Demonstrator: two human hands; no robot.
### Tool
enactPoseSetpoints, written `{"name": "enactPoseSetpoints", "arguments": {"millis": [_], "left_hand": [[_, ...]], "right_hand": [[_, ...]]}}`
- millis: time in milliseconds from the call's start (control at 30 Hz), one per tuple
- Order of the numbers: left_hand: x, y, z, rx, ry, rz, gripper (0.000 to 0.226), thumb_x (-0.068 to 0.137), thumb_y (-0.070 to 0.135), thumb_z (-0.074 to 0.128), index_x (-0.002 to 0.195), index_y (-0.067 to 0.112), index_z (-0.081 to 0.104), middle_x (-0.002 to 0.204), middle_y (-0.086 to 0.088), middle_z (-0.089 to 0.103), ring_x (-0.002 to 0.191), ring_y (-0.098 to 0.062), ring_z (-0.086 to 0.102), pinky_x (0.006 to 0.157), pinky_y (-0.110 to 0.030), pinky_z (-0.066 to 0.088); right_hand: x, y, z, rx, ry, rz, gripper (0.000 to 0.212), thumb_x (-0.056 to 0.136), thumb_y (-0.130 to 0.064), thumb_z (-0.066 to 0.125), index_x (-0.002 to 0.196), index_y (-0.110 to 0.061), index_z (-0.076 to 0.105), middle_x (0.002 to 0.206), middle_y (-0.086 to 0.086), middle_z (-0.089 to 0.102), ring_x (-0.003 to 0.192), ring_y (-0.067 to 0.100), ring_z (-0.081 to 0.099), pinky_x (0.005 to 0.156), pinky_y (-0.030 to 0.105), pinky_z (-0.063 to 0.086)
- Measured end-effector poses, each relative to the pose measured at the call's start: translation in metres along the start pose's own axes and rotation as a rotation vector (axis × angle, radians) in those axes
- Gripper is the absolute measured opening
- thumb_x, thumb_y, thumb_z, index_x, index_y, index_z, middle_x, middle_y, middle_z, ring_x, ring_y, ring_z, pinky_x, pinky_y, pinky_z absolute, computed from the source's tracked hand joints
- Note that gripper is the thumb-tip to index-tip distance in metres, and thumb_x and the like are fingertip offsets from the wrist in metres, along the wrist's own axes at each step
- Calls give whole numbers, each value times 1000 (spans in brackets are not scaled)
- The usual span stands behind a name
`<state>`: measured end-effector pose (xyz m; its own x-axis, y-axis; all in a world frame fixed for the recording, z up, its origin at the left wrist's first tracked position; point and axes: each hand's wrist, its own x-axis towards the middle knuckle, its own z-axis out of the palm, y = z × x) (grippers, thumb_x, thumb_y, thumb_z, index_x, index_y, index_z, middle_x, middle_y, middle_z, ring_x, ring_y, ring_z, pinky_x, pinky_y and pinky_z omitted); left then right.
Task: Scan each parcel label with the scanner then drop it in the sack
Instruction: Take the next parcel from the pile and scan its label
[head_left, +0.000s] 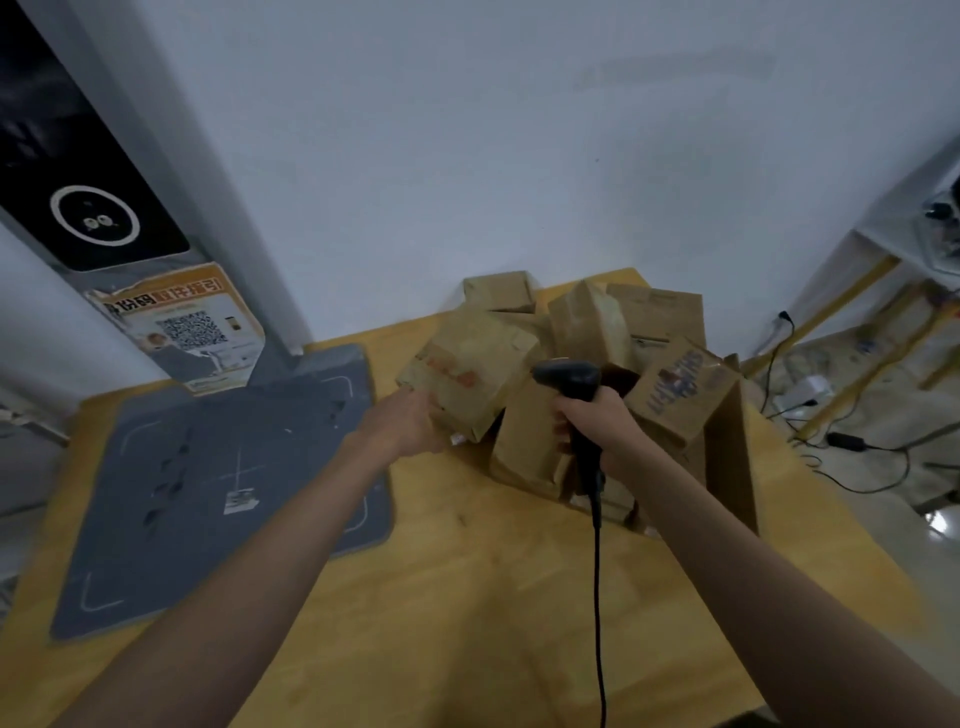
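At the far left, a dark panel with a white ring is standing on a grey post against the pale wall, and below it an orange-edged notice printed with a square code is peeling slightly. In front of these, a grey mat with rounded corners and faint white markings is lying flat on a yellow wooden table.

Moving right, the left hand is gripping the lower edge of a parcel — a worn brown cardboard box with a red printed stripe, tilted up off the pile. Its label is not visible from here. Beside it, more brown boxes are heaped at the back of the table, creased and scuffed, some leaning on each other; one at the right is showing blurred blue and red lettering.

The right hand is wrapped around the handle of a black scanner — its rounded head is pointing left toward the held parcel, and its black cord is trailing down toward the camera.

At the far right, cables are lying on a pale floor.
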<state>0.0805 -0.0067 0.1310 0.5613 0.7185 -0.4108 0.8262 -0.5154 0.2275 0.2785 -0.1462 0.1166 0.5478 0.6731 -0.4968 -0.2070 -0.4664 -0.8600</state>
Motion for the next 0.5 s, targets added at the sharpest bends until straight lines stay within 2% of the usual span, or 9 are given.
{"name": "enactPoseSetpoints", "arguments": {"millis": [133,300,400,500], "left_hand": [[45,-7,-10,18,-5,-75,69,85,35,73,144,20,40,141,-6,45,127,-28,48,89,-40,43],[87,-24,-4,44,-52,-148,69,83,30,73,143,16,40,135,-6,44,112,-28,55,79,-39,47],[108,-34,0,24,-56,-188,78,80,30,75,146,15,36,141,-8,41,116,-29,55,87,-44,53],[124,-39,1,-72,-80,-211,88,77,27,79,150,13,32,145,-8,40,125,-29,49,95,-44,51]], "right_hand": [[46,8,22,66,-32,116,23,97,-10,65,120,-8,60,98,14,64,86,26,63,63,37,56],[77,30,47,163,-105,220,26,95,-7,68,119,-1,62,102,18,66,86,30,67,68,39,60],[88,34,55,167,-145,224,30,92,-5,69,122,-2,63,107,17,66,96,32,66,74,38,61],[93,35,57,160,-186,222,28,91,-7,71,118,-11,64,106,11,67,96,27,65,89,42,59]]}}
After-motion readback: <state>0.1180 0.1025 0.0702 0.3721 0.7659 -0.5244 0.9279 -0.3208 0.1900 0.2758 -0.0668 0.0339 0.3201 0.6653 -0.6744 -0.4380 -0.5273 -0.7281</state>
